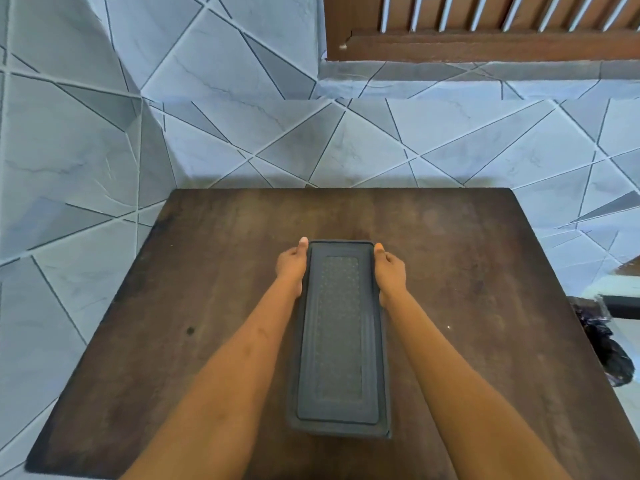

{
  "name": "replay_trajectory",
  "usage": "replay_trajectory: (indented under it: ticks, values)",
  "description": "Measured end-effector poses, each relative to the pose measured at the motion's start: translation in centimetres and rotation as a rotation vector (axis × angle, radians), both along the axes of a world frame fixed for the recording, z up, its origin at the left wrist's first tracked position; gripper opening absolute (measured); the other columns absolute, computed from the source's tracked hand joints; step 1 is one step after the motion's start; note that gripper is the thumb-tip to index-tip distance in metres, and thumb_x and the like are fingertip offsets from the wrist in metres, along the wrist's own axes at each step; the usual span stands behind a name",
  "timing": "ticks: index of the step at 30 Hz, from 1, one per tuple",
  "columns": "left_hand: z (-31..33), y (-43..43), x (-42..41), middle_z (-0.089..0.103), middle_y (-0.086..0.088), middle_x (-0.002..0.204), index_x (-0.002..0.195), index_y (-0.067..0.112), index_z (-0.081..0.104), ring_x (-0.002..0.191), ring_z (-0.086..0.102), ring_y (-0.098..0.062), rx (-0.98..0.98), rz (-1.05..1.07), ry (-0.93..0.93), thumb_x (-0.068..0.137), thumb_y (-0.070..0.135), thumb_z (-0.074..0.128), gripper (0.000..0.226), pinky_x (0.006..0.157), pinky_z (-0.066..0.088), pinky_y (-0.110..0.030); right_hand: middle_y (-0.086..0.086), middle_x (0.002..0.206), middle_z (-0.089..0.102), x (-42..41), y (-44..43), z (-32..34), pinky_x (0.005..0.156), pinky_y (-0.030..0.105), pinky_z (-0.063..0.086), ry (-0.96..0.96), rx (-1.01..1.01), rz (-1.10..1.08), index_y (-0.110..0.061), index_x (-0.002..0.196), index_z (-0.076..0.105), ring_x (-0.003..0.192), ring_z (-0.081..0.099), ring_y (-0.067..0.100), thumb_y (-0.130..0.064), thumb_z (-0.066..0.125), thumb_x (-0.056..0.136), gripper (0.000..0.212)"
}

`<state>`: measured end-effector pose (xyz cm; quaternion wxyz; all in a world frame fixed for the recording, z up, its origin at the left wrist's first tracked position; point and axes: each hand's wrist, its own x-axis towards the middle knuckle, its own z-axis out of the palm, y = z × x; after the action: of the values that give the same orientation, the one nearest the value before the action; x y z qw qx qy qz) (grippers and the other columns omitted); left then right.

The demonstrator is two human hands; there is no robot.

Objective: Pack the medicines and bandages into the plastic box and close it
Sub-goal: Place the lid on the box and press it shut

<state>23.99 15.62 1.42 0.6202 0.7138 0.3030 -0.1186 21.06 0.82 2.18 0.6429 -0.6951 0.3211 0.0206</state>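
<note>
Gripping lidded plastic box [338, 337], lengthwise away.

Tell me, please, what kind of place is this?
Probably a room in a home: a dark wooden table stands against walls of grey patterned tiles, below a wooden louvred shutter.

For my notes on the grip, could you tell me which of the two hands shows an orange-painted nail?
The right hand, on the box's right side; its raised digit's nail is orange, while the left hand's looks pale pink.
</note>
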Motion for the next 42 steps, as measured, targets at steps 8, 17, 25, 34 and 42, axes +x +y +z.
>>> replay_trajectory:
  ticks: [8,17,25,34,42]
  values:
    - [-2.1,-0.3,1.1,0.038,0.002,0.064,0.061,0.016,0.035,0.057,0.034,-0.012,0.084,0.006,-0.029,0.09,0.05,0.05,0.047,0.051,0.027,-0.027,-0.003,0.06,0.048,2.0,-0.2,-2.4,0.053,0.026,0.037,-0.017,-0.007,-0.092,-0.019,0.06,0.046,0.058,0.043,0.011,-0.033,0.055,0.09,0.035]
    - [-1.7,-0.2,1.1,0.031,0.002,0.057,0.053,0.019,0.027,0.052,0.029,-0.011,0.131,0.01,-0.076,0.088,0.045,0.057,0.053,0.049,0.024,-0.027,0.001,0.072,0.054,2.7,-0.2,-3.3,0.061,0.032,0.04,-0.028,-0.124,-0.113,-0.023,0.059,0.049,0.06,0.044,0.013,-0.035,0.057,0.087,0.032]
    - [-0.4,2.9,-4.7,0.053,0.002,0.069,0.077,0.017,0.058,0.059,0.045,-0.009,-0.066,-0.195,0.001,0.091,0.035,0.057,0.023,0.051,0.034,-0.02,0.009,0.092,0.066,-2.6,-2.2,-3.7,0.081,0.036,0.049,-0.077,0.061,0.064,-0.008,0.095,0.067,0.085,0.058,0.018,-0.033,0.064,0.084,0.028]
    - [-1.2,2.7,-8.4,0.06,0.003,0.069,0.073,0.018,0.064,0.06,0.045,-0.008,-0.079,-0.06,-0.04,0.09,0.024,0.061,0.018,0.051,0.038,-0.017,0.006,0.081,0.063,-6.7,-1.5,-4.0,0.074,0.024,0.053,-0.162,0.17,-0.02,-0.007,0.085,0.064,0.076,0.058,0.013,-0.013,0.063,0.086,0.006]
    - [-0.5,2.2,-8.5,0.053,0.002,0.057,0.067,0.016,0.06,0.051,0.039,-0.009,-0.042,-0.011,-0.028,0.088,0.022,0.064,0.022,0.036,0.03,-0.013,0.0,0.075,0.061,-6.8,-1.7,-4.4,0.07,0.026,0.048,-0.223,-0.017,0.047,0.003,0.095,0.065,0.069,0.055,0.009,-0.019,0.063,0.086,0.024]
